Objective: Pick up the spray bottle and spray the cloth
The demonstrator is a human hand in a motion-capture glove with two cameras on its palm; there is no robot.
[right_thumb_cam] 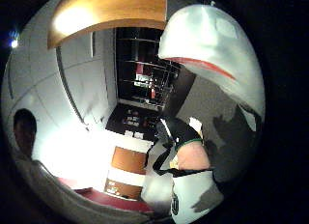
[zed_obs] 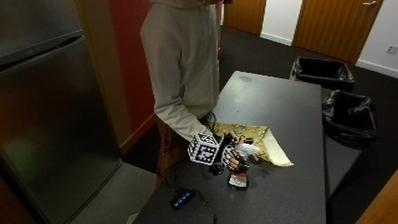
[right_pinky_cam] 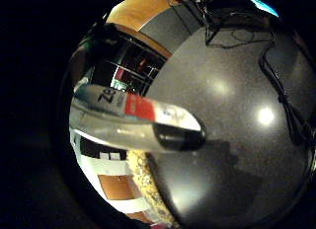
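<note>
The hand point(zed_obs: 229, 156) is wrapped round the neck of the bottle point(zed_obs: 238, 173), fingers curled about it just under the white spray head, with the bottle upright. From the outside view I cannot tell whether its base rests on the table point(zed_obs: 280, 107) or hangs just above it; the little-finger view shows the bottle's body point(right_pinky_cam: 138, 123) with its red and white label lying across the palm and casting a shadow on the dark tabletop point(right_pinky_cam: 237, 100), which suggests it is close to the surface. In the thumb view the white spray head point(right_thumb_cam: 212, 55) fills the space near the palm, with a fingertip point(right_thumb_cam: 195, 156) curled beside it.

The cloth point(zed_obs: 252, 140), a yellow patterned piece lying flat, is on the table just beyond the bottle on the side away from the near end; its edge point(right_pinky_cam: 148, 189) also shows beside the bottle in the little-finger view.

By my reading the pick-up is in hand: the bottle is gripped, the spraying not yet done. The next move calls for lifting it if it is not already lifted, turning the nozzle toward the cloth, and getting a finger onto the trigger. Which way the nozzle points now is too small to tell.
</note>
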